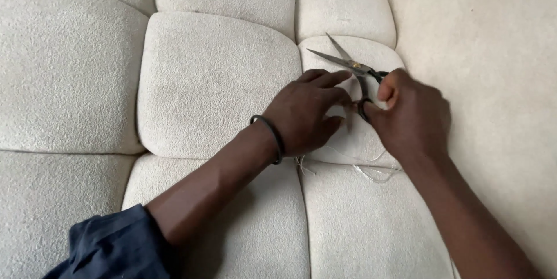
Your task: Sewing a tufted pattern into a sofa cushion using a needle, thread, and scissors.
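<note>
My right hand (413,113) grips the black handles of a pair of scissors (348,64), whose blades are spread open and point up and to the left over a cream cushion pad (348,134). My left hand (307,111) rests flat on that same pad just left of the scissors, fingers reaching toward the handles; whether it pinches anything is hidden. A dark band (271,137) circles my left wrist. Thin pale loose threads (374,171) trail along the seam below both hands.
The surface is cream boucle upholstery divided into puffy tufted pads, with a large pad (214,82) to the left of my hands and a flat fabric panel (493,70) on the right. A dark blue sleeve (116,244) covers my left forearm at the bottom left.
</note>
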